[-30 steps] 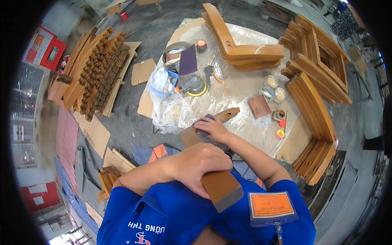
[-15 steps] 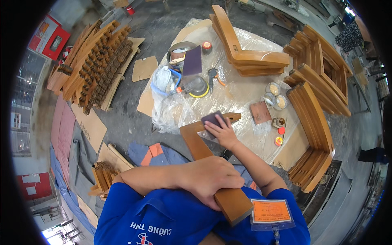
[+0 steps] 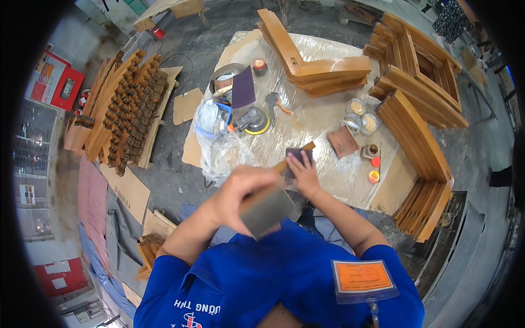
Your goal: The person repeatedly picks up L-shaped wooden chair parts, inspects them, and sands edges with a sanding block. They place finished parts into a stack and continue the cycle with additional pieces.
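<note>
My left hand (image 3: 235,194) grips one end of an angled brown wooden furniture piece (image 3: 269,212), whose flat cut end is tilted up toward me. The piece runs away from me, and its far arm lies by the near edge of the table. My right hand (image 3: 304,174) presses a dark purple piece of sandpaper (image 3: 296,155) onto that far arm, fingers laid over it. Part of the wooden piece is hidden behind my left hand, which is slightly blurred.
A plastic-covered table (image 3: 306,126) bears an orbital sander (image 3: 254,120), a purple sandpaper sheet (image 3: 244,87), a brown sheet (image 3: 343,142), small jars (image 3: 369,123) and stacked angled wooden pieces (image 3: 333,68). More wooden pieces (image 3: 418,158) stand right; a pallet of parts (image 3: 120,109) sits left.
My left hand has raised the near end of the wooden piece and swung it leftward, turning its cut end up. My right hand and the sandpaper have shifted slightly right along the far arm.
</note>
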{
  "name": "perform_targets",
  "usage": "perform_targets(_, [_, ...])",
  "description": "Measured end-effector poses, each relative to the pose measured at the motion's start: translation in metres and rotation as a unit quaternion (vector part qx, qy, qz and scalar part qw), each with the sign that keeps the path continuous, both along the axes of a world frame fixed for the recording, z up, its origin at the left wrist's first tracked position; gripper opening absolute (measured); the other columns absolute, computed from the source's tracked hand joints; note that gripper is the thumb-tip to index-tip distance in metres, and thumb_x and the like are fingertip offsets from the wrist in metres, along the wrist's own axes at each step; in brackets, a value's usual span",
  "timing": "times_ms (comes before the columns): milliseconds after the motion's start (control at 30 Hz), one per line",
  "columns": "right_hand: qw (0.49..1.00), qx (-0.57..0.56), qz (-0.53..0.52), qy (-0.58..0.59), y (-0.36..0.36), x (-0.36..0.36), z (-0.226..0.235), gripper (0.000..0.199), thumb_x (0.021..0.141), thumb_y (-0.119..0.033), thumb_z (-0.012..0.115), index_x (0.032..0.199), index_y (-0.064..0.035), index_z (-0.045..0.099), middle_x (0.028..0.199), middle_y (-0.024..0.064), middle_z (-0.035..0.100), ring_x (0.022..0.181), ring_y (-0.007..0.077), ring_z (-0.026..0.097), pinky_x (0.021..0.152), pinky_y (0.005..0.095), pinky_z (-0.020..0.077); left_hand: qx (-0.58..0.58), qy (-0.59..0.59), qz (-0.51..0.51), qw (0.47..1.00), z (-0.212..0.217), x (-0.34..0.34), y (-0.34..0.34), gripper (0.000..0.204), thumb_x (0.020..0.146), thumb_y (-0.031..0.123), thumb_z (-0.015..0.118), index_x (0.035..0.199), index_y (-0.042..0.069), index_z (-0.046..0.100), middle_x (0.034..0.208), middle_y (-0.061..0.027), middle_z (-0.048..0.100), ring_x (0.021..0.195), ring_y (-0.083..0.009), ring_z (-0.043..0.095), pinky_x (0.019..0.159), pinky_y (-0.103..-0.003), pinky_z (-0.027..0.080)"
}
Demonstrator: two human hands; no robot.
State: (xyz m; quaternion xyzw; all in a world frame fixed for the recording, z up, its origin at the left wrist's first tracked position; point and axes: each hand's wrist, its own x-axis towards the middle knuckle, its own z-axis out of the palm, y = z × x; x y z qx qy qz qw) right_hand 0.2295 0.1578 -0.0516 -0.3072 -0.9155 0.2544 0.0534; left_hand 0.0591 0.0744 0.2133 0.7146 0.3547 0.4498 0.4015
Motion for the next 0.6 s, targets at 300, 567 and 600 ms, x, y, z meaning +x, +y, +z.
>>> perform_targets(300, [0.995, 0.061, 0.016, 0.082, 0.018, 0.008, -0.031, 0.056, 0.080, -0.008, 0.050, 0.136, -0.0150, 0.043, 0.146, 0.0026, 0.037, 0.134, 0.0331, 0.032, 0.108, 0.0533, 0.0267, -0.103, -0.134, 0.151, 0.974, 0.011, -0.002, 0.025, 0.055, 0.073, 0.047, 0.069, 0.094, -0.002, 0.052, 0.077, -0.0125, 0.058, 0.069, -0.0184, 0.059, 0.061, -0.030, 0.047])
perform_targets(567, [0.985, 0.087, -0.142, 0.056, 0.041, 0.104, 0.006, 0.062, 0.075, -0.002, 0.052, 0.136, -0.0124, 0.042, 0.140, 0.0058, 0.042, 0.127, 0.0323, 0.040, 0.103, 0.0493, 0.0311, -0.141, -0.205, 0.329, 0.911, 0.006, -0.060, 0.091, 0.064, 0.087, 0.061, 0.050, 0.102, 0.000, 0.055, 0.070, -0.0095, 0.062, 0.063, -0.0163, 0.060, 0.059, -0.030, 0.049])
perform_targets(600, [0.985, 0.083, -0.150, 0.036, 0.037, 0.115, 0.009, 0.062, 0.075, -0.002, 0.052, 0.136, -0.0122, 0.043, 0.139, 0.0061, 0.043, 0.126, 0.0319, 0.040, 0.102, 0.0492, 0.0320, -0.129, -0.213, 0.352, 0.902, 0.003, -0.070, 0.098, 0.070, 0.085, 0.069, 0.044, 0.095, 0.001, 0.055, 0.071, -0.0098, 0.062, 0.063, -0.0175, 0.061, 0.057, -0.029, 0.049])
